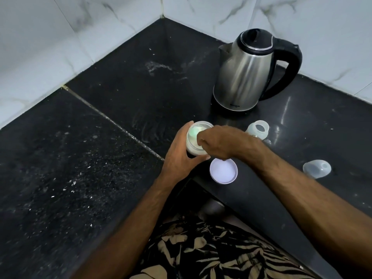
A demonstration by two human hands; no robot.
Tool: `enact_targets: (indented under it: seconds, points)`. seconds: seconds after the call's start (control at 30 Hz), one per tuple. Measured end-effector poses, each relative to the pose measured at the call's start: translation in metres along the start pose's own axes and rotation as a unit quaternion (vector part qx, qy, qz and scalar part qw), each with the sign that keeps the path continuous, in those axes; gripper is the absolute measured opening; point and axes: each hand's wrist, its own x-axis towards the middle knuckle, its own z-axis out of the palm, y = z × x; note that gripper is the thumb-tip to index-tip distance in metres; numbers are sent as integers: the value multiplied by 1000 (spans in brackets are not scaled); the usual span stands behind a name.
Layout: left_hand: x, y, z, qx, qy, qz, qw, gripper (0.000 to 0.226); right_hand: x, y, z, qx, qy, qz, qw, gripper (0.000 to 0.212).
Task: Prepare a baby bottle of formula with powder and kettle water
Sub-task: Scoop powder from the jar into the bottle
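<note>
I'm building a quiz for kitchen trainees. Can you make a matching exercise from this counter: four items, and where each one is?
Items:
1. kettle
2. powder jar
3. white lid
4. baby bottle

Places:
A. flat on the counter, just in front of the hands
B. gripped by the left hand
C. far back, near the tiled wall
D. right of the right hand, in front of the kettle

Pairs: 1-C, 2-B, 3-A, 4-D

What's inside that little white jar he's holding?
The jar, gripped by the left hand, shows pale powder and something greenish, maybe a scoop. The right hand dips in and covers the rest.
</note>
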Motion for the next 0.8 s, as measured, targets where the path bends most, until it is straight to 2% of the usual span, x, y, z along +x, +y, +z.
enact_targets:
  seconds: [0.3, 0.47, 0.6, 0.8]
  points:
    - [2, 1, 1, 10, -8, 2, 1000, 101, 8, 3, 0, 40, -21, 19, 999, 20]
    - [3, 0, 1, 9, -9, 4, 1000, 101, 12, 6, 6, 63, 7, 29, 998, 20]
    - [5, 1, 1, 32, -9, 1, 999, 99, 11, 8, 10, 79, 48, 35, 995, 16]
    - [4, 2, 0, 74, 14, -6, 997, 98, 15, 16, 24, 67, 169, 45, 982, 20]
